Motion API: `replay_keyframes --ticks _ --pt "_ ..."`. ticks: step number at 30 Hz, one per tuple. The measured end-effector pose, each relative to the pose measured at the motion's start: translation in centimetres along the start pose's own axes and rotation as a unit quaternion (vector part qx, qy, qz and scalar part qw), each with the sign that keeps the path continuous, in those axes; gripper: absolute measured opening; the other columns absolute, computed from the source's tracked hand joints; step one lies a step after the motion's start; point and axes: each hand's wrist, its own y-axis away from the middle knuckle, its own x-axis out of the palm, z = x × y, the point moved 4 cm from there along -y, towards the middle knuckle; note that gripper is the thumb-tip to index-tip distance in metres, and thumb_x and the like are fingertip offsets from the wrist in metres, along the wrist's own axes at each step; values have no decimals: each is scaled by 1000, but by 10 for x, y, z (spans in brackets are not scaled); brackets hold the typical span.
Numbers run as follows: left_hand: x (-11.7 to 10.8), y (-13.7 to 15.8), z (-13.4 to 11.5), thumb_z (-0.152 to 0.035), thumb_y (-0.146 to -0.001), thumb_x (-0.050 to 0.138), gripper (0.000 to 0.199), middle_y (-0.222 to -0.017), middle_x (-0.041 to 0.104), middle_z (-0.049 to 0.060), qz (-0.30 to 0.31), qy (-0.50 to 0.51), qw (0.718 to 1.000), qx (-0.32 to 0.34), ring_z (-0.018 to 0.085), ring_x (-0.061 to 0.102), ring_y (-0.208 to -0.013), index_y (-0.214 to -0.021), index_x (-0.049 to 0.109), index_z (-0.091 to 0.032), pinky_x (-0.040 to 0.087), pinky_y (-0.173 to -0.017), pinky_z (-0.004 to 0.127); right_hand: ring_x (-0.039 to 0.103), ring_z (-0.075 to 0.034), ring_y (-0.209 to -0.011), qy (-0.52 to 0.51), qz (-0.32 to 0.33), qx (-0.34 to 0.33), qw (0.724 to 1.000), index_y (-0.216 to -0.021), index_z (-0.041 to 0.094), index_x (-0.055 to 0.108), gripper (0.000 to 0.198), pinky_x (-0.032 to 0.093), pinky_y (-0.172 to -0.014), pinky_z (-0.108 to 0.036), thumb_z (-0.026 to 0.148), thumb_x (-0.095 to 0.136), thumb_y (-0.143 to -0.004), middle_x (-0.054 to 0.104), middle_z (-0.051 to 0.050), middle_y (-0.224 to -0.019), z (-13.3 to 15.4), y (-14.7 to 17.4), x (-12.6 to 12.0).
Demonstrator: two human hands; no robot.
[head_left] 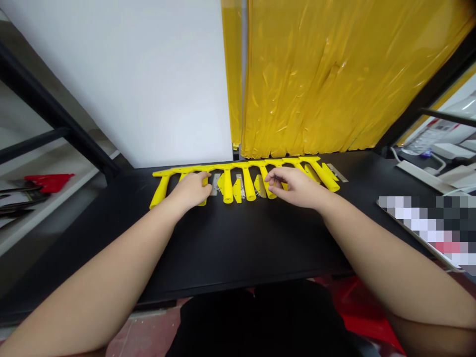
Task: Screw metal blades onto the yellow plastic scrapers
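At its near side the black table [253, 248] offers free passage; yellow tools [248, 186] bar the back.

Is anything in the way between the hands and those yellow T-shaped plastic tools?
Nothing visible is in the way. The left hand and right hand are right at the row of yellow T-shaped plastic tools on the flat black tabletop; whether they touch, I can't tell.

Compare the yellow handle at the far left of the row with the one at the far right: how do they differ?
The far-left handle slants its near end leftward; the far-right handle slants its near end rightward. The far-left handle is nearer the left hand, the far-right handle nearer the right hand. Both are yellow and lie on the black table.
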Motion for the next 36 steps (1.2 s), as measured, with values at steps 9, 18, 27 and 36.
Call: replay_keyframes --ticks 9,18,27,36 --pt "4 10 -7 -41 -93 55 55 -142 64 22 -11 -1 1000 6 42 60 -135 -139 69 -15 47 -116 56 63 -20 -79 55 16 -15 998 -95 21 69 8 50 -74 -34 18 65 -88 71 -7 -94 3 -1 3" --pt "8 20 -23 -67 -97 53 72 -157 56 16 12 36 996 84 39 51 -146 -150 57 -19 42 -122 53 68 -29 -109 99 13 -86 991 -122 21 71 29 54 -94 -43 32 74 -95 73 -11 -117 29 1 27" --pt "10 19 -19 -68 -99 46 78 -153 57 20 21 18 995 91 40 51 -146 -152 58 -11 41 -123 53 62 -32 -117 265 43 -111 957 -146 25 65 42 54 -72 -38 29 60 -105 70 -13 -133 65 -13 81" --pt "14 16 -13 -65 -101 47 73 -150 59 20 4 21 993 113 39 54 -143 -147 60 -11 43 -122 53 60 -31 -119 278 67 -92 954 -147 17 62 40 55 -75 -40 25 47 -110 70 -14 -134 62 -21 93"
